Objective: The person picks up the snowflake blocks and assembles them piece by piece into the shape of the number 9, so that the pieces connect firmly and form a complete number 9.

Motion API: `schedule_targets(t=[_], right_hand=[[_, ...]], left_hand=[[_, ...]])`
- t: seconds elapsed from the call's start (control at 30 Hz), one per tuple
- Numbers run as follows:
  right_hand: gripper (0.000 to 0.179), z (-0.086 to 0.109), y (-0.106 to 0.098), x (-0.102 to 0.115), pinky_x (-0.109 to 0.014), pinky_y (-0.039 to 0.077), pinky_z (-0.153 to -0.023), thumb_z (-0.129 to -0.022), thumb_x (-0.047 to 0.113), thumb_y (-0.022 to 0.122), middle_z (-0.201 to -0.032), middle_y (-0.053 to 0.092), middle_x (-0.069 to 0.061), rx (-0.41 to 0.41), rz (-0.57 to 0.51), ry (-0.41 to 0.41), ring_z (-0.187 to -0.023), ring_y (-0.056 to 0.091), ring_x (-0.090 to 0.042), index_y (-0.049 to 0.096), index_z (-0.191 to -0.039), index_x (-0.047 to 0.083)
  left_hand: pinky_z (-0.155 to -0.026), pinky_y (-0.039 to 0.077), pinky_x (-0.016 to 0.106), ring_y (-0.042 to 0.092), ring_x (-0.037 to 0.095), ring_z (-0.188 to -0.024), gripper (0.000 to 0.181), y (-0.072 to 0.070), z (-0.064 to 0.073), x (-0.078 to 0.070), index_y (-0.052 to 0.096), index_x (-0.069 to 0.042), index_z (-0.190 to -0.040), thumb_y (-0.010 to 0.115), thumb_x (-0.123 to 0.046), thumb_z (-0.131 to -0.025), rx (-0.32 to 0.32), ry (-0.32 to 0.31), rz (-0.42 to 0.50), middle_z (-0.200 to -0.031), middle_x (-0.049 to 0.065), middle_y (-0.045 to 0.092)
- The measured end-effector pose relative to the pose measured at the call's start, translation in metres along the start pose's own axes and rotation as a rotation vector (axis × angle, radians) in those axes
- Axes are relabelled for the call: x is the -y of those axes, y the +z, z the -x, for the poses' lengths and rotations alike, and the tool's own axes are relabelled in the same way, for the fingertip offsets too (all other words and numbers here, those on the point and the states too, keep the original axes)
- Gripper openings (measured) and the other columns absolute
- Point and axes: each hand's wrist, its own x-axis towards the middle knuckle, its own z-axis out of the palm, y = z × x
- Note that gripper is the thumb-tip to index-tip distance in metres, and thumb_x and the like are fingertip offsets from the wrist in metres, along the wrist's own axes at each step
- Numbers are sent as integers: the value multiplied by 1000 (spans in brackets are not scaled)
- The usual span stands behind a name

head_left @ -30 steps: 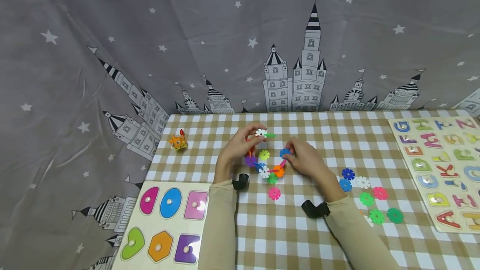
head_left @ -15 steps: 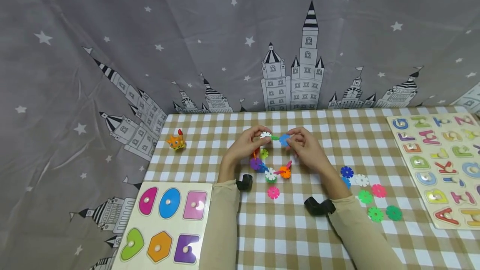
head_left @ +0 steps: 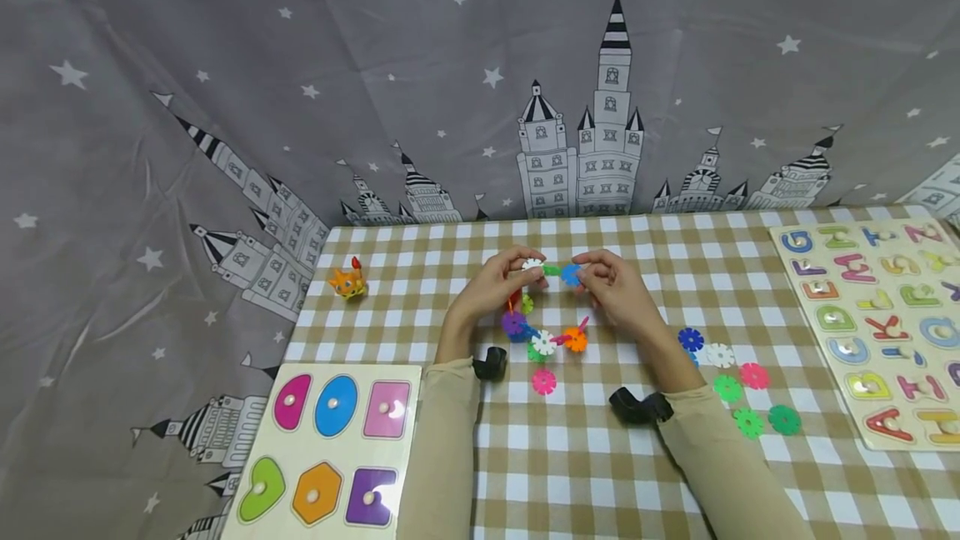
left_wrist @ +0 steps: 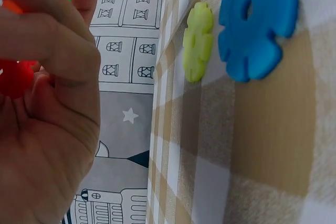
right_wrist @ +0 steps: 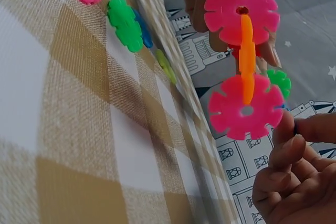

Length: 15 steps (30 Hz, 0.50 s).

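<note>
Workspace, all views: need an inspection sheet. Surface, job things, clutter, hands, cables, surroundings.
Surface: brown-and-white checked cloth.
Job things: multicoloured disc chain, partly assembled; loose discs on the cloth.
Clutter: knobbed shape board, letter board, small orange toy.
Hands: left hand pinches a white disc; right hand pinches a blue disc.
Cables: nothing seen.
Surroundings: grey curtain printed with castles and stars.

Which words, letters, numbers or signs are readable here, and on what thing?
"G F E D C B A": alphabet board, left column, downward.
"M L K J I H": second column, under an unclear letter.
"T S R": third column, from top.
"Z": top of fourth column.
Remaining letters: too small or cut off.
Toy discs, shape board: none.
</note>
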Motion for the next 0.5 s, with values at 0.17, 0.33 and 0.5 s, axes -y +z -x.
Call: schedule_targets(t=[0.17,0.33,0.5], right_hand=[[26,0,0,1,-24,43,-52,-100,4,52,-84,60,-23,2,-32,-3,-55,48,-18,55,-122,-8],[27,1,-1,3,-24,44,-52,-100,4,52,-83,61,-18,-2,-54,4,-56,49,-17,54,-124,-7],[27,1,-5,3,-22,44,-52,-99,5,53,-77,63,-4,-18,-51,12,-55,48,-14,56,-123,-6]], left_hand=[[-48,41,22,50,11,-46,36,2,-2,-1,51,3,-132,54,-15,-101,12,-4,24,-108,36,64],[-49,47,24,57,14,-46,37,2,-2,-1,50,3,-133,56,-13,-100,25,-11,54,-111,35,63],[-51,51,26,60,15,-47,38,1,-2,2,49,4,-132,59,-8,-97,28,13,70,-111,35,60]])
